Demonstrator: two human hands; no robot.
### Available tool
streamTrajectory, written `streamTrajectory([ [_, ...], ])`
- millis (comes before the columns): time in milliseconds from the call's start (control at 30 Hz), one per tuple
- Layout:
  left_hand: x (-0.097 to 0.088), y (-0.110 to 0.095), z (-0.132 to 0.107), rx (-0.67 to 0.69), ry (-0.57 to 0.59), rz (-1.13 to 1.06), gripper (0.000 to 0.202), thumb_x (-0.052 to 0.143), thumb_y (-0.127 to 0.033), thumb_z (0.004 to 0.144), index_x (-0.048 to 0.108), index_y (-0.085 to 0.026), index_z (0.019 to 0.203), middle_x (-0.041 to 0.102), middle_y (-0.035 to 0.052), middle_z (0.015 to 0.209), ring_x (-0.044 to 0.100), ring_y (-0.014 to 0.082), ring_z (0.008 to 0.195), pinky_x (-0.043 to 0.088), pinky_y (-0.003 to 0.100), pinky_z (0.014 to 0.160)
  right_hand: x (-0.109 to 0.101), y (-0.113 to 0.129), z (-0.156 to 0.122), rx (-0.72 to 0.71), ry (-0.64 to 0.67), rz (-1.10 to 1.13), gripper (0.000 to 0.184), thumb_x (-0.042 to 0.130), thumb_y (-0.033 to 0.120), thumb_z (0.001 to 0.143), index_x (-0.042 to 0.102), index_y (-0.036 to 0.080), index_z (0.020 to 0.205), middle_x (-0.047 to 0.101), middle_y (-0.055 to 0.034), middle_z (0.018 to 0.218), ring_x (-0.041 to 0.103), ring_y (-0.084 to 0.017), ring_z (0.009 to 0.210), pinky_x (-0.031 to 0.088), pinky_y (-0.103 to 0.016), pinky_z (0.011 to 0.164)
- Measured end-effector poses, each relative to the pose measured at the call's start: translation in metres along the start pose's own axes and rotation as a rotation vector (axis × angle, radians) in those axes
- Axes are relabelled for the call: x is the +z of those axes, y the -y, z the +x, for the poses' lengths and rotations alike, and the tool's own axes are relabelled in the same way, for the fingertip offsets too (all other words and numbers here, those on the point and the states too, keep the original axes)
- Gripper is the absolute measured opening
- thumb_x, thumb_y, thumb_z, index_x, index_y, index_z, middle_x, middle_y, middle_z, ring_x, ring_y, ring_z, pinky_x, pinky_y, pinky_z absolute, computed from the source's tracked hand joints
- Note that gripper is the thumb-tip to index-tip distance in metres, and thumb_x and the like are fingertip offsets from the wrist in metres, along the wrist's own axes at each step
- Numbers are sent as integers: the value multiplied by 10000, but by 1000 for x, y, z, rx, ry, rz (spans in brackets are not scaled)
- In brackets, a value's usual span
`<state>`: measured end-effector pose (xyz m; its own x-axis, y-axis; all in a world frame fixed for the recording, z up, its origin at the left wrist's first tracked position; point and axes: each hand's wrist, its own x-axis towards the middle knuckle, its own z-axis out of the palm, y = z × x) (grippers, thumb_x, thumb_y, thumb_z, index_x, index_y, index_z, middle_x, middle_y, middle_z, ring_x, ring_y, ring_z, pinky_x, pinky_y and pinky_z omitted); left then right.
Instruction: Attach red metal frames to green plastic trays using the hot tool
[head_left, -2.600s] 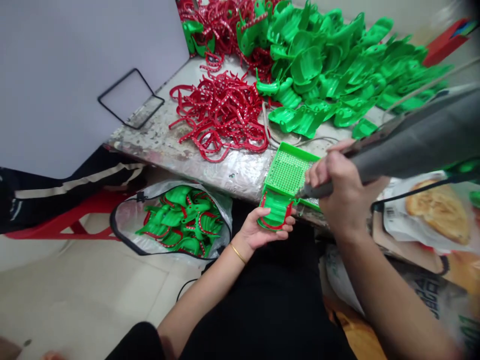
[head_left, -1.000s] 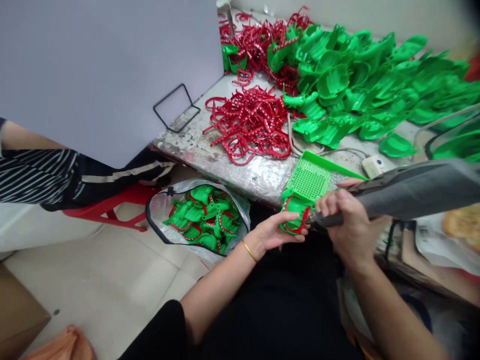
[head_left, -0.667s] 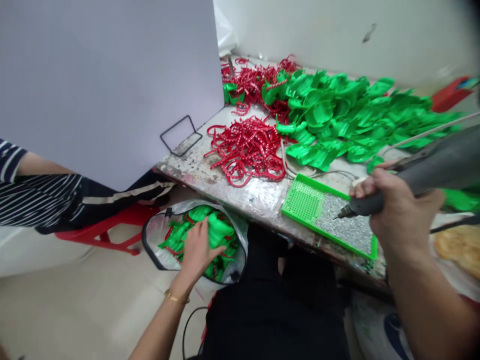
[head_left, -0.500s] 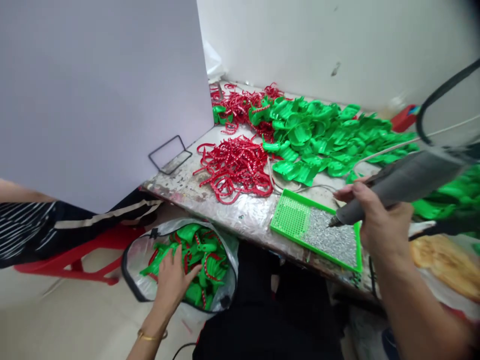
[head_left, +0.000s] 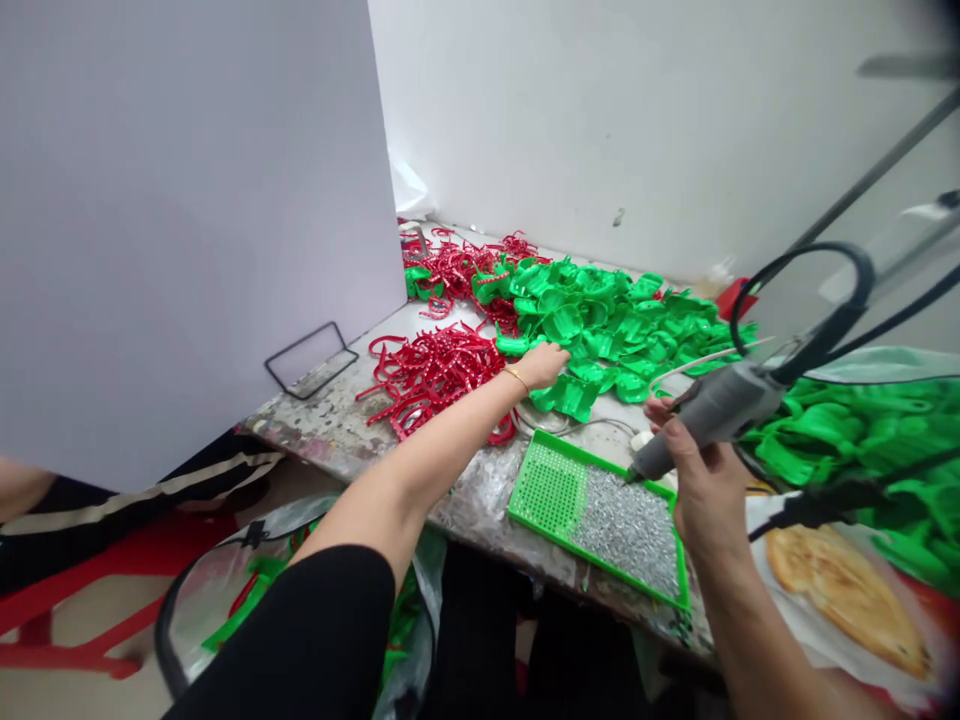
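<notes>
My left hand (head_left: 546, 364) reaches over the table to the near edge of a pile of green plastic pieces (head_left: 600, 310). Its fingers look curled together, and whatever is under them is hidden. My right hand (head_left: 709, 490) is closed around a grey electric screwdriver (head_left: 705, 415), tilted with its tip down over a green tray (head_left: 551, 490) of small silver screws (head_left: 630, 530). Left of my left hand lies a heap of red strips with pale dots (head_left: 450, 370).
A grey panel (head_left: 187, 230) stands at the left, with a black wire frame (head_left: 311, 362) at its foot. An open bag (head_left: 176, 620) of green and red pieces sits below the table edge, partly behind my arm. More green pieces (head_left: 877, 440) and flat bread (head_left: 847, 590) lie right.
My left hand has left the bag of green and red pieces and moved up and right to the green pile. The screwdriver stays in my right hand near the tray; the view has shifted.
</notes>
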<state>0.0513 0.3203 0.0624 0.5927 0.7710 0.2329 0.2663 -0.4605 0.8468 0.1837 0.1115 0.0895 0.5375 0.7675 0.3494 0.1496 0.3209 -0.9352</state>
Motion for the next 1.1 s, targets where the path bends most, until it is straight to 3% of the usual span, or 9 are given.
streamTrajectory([
  [133,9,22,28,-87,131,204,301,560,-348,861,584,-141,1078,586,92,1135,564,200,1026,461,427,900,-6,-4,4,21,-2,-27,406,714,404,722,651,187,1059,670,-93,1069,616,-267,1041,401,-499,1003],
  [267,8,32,21,-110,156,310,275,537,-362,875,587,-155,1050,597,74,1080,579,169,943,490,376,833,-7,-2,-6,-40,-73,-75,477,691,381,753,585,176,1170,624,-104,1158,574,-262,1113,367,-508,1031],
  [367,-10,24,6,-86,94,324,152,578,-286,837,589,-152,909,595,42,896,557,155,837,449,348,797,0,5,-26,-178,-188,-135,552,668,299,786,484,175,1291,499,-121,1332,459,-264,1264,303,-507,1087],
  [500,-35,-4,-40,-37,-93,269,61,528,-209,822,517,-186,877,498,-6,733,487,140,721,363,299,729,17,8,-51,-343,-160,-228,506,635,258,805,474,172,1277,473,-128,1342,425,-266,1291,298,-506,1092],
  [667,-20,-39,-138,-51,-210,96,80,436,-281,873,429,-203,856,441,-43,718,426,95,646,333,226,614,38,-6,-47,1,110,-223,529,589,389,834,427,216,1307,498,-112,1331,486,-242,1229,382,-446,1034],
  [833,15,-47,-222,-319,-195,-719,179,574,-341,818,482,-190,842,486,-38,735,468,92,670,361,220,627,52,-16,-46,245,498,-307,401,586,446,802,605,175,1096,635,-92,1115,579,-240,1045,431,-391,941],
  [933,27,-42,-259,-443,33,-1273,316,576,-393,820,564,-171,1044,624,71,970,593,181,853,445,339,774,62,-18,-66,292,575,-299,354,521,456,840,636,179,1028,653,-73,1050,584,-230,984,446,-355,871],
  [1000,35,-36,-280,-434,146,-1499,437,607,-407,796,580,-146,1145,631,135,1101,605,256,976,441,439,857,69,-20,-85,327,638,-267,344,476,453,869,632,187,1023,654,-64,1035,590,-218,939,453,-338,824],
  [1100,47,-24,-302,-408,65,-1661,478,652,-415,764,615,-124,1142,659,148,1099,621,288,994,424,486,906,78,-23,-107,359,730,-237,337,447,445,893,629,191,1020,657,-61,1022,602,-198,895,463,-322,791],
])
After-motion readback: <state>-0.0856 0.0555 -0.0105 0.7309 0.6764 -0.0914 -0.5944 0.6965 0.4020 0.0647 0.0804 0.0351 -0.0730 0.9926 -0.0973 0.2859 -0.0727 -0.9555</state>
